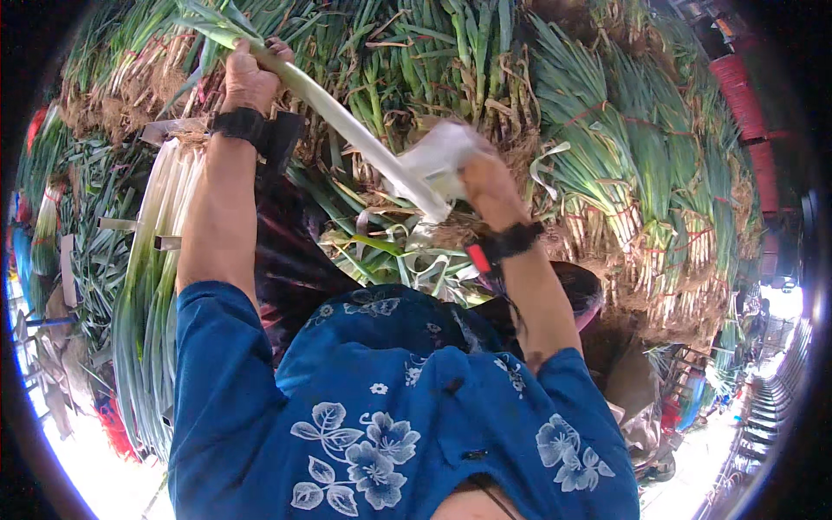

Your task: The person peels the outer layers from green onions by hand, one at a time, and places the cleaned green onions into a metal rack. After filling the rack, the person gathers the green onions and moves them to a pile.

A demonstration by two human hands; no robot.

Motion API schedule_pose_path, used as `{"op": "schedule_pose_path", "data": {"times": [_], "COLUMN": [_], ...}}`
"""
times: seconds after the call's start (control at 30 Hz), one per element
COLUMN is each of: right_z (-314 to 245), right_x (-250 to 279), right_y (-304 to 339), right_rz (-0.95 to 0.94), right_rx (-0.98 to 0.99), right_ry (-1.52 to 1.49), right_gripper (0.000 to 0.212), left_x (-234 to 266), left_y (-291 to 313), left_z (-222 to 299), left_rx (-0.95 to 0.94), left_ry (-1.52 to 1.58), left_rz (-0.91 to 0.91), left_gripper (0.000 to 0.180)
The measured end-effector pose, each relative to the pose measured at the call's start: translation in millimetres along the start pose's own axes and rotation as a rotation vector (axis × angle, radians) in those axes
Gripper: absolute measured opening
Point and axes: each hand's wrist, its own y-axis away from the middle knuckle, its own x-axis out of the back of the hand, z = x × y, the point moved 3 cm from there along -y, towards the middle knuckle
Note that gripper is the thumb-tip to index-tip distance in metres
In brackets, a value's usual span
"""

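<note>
A long leek (342, 121) slants across the upper middle, green leaves at the upper left, white stalk toward the centre. My left hand (251, 78) is closed round it near the base of the leaves. At the stalk's lower end, my right hand (492, 186) is smeared by motion, its fingers bent round a blurred whitish sheet (429, 160). Whether that sheet is a peeled leek layer or a cloth I cannot tell. Loose peelings and leaves (407, 251) lie below, between my forearms.
Rooted bundles of green onions (598, 121) are heaped across the far side and right. To my left, clean white-stalked leeks (147, 260) lie side by side against short metal bars (117, 224). A dark plastic sheet (295, 251) covers my lap.
</note>
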Motion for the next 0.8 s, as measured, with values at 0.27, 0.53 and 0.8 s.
{"op": "schedule_pose_path", "data": {"times": [0.27, 0.53, 0.8], "right_z": [-1, -112, -39], "right_x": [-51, 34, -23], "right_y": [19, 140, 14], "right_rz": [-0.237, 0.197, 0.251], "right_rx": [-0.178, 0.360, -0.096], "right_ry": [-0.788, -0.514, 0.811], "right_gripper": [0.037, 0.019, 0.034], "left_x": [37, 75, -18], "left_y": [-27, -7, 53], "left_z": [4, 51, -38], "left_rx": [0.157, -0.421, -0.072], "left_ry": [0.361, -0.440, 0.034], "left_rz": [0.042, 0.117, -0.073], "left_gripper": [0.019, 0.028, 0.042]}}
